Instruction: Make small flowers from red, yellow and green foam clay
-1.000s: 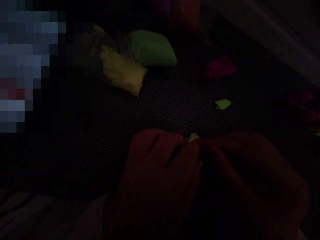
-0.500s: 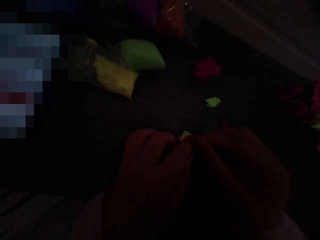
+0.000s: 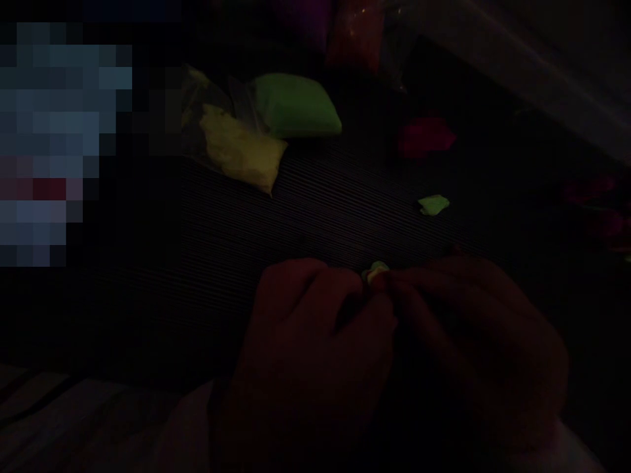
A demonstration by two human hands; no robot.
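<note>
The scene is very dark. A small piece of green and yellow modelling clay (image 3: 377, 270) sits between my fingertips near the middle of the view. My left hand (image 3: 320, 328) is closed with its thumb and forefinger on the clay's left side. From the right, my right hand (image 3: 486, 322) pinches at the same piece, its thumb and forefinger pressed together. Part of the clay is hidden by the fingers. Beyond my hands, a loose scrap of green clay (image 3: 434, 205) and a magenta lump (image 3: 426, 137) lie on the dark table (image 3: 315, 220).
A bag of yellow clay (image 3: 244, 148) and a bag of green clay (image 3: 298, 105) lie at the upper left. Farther back are an orange bag (image 3: 355, 36) and a purple one (image 3: 303, 20). Magenta pieces (image 3: 604, 220) lie at the right edge. A blurred-out area covers the left.
The view has shifted slightly, so everything on the table appears farther right. Both hands stay closed around the small clay piece, with little visible change in their grip.
</note>
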